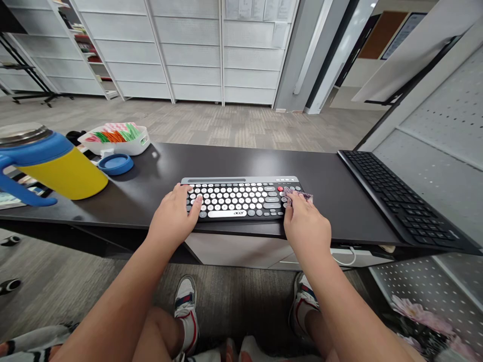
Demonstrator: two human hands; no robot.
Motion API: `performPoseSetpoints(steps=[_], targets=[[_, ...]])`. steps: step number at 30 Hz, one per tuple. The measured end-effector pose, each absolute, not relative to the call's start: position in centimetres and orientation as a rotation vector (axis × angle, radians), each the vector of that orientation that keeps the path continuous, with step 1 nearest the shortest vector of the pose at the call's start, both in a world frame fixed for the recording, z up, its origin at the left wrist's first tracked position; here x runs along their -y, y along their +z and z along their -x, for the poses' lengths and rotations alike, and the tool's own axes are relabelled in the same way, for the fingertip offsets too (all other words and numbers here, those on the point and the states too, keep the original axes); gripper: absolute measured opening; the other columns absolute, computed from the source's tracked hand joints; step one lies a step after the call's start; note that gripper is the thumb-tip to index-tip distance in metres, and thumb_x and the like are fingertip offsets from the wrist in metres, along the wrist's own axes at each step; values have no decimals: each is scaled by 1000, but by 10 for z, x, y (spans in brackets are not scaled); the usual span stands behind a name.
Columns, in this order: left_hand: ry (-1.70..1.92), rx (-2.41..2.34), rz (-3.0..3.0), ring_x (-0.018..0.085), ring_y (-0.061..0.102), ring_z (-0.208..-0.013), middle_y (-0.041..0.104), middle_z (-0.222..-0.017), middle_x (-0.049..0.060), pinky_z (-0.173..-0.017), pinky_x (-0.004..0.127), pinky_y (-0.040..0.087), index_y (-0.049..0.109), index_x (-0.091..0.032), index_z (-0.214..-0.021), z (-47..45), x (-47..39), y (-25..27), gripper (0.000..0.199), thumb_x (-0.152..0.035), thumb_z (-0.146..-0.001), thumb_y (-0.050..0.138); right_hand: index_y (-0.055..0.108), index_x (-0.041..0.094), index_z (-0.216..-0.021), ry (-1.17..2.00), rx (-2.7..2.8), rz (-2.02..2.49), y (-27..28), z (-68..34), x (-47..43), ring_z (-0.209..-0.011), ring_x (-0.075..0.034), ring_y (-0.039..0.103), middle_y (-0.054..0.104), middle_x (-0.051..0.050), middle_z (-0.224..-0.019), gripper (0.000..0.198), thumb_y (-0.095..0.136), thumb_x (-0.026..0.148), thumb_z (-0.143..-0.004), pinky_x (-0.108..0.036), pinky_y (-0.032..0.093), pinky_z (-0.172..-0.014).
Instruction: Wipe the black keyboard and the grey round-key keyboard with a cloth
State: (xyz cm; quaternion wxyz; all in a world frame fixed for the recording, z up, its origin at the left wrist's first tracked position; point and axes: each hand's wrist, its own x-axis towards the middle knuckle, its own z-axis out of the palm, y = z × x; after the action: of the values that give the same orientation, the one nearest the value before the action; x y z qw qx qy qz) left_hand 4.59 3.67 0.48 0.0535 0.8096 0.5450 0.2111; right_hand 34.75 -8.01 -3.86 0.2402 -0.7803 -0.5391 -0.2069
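Observation:
A keyboard with round white and grey keys, one red key and an "acer" mark lies flat on the dark desk. At its left end, my left hand grips the edge, with the thumb over the lower left keys. A small patterned cloth is under the fingers of my right hand, pressed against the keys at the right end. Part of the cloth and the keys beneath it are hidden by my fingers.
A yellow and blue mug stands at the left, beside a blue lid and a white basket of colourful items. A second, black keyboard lies at the right, next to a perforated white panel. The desk's front edge runs just below the keyboard.

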Motion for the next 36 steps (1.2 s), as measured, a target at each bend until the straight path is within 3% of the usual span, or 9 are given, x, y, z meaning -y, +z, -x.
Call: performPoseSetpoints(steps=[36], targets=[[643, -1663, -2464, 41, 56, -141, 59, -152, 21, -114, 55, 46, 54, -14, -142, -47, -37, 5, 56, -54, -106, 37, 72, 12, -133, -547, 1474, 2171, -35, -347, 80, -126, -30, 71, 75, -14, -136, 37, 51, 22, -104, -42, 57, -105]])
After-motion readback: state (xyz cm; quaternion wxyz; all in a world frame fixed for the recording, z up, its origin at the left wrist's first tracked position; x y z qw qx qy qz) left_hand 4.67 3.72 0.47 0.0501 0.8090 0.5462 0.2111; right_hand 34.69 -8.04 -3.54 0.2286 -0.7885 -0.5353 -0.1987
